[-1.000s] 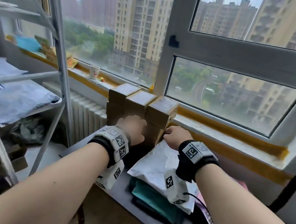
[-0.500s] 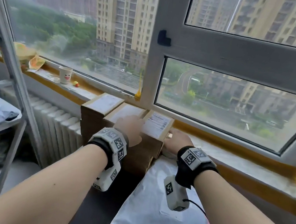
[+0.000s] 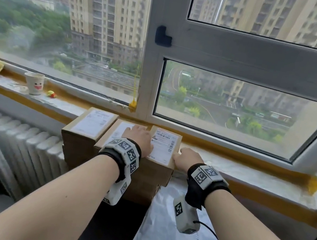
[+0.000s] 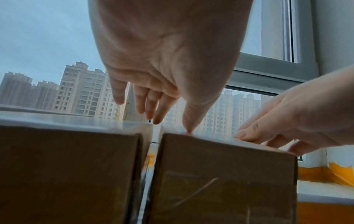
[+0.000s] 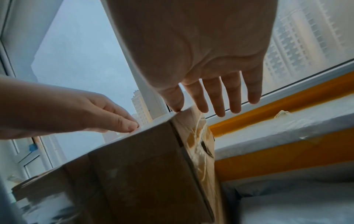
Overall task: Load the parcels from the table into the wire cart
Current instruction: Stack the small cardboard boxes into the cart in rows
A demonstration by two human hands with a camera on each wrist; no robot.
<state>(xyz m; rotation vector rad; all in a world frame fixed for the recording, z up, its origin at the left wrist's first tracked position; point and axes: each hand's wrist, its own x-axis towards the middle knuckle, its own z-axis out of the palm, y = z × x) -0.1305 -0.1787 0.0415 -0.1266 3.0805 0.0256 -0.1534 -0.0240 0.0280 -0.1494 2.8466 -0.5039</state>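
Since a second ago both hands have risen onto the right-hand cardboard parcel (image 3: 162,151) topping the stack at the table's far edge, left hand (image 3: 138,137) and right hand (image 3: 186,158) spread flat, lift pending.

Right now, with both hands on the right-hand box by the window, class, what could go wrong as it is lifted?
1. Both hands lie open: the left hand only touches the box top and the right hand its edge, so it may slip.
2. The middle box stands close beside it and could be dragged or toppled.
3. It sits on stacked boxes, which may shift.
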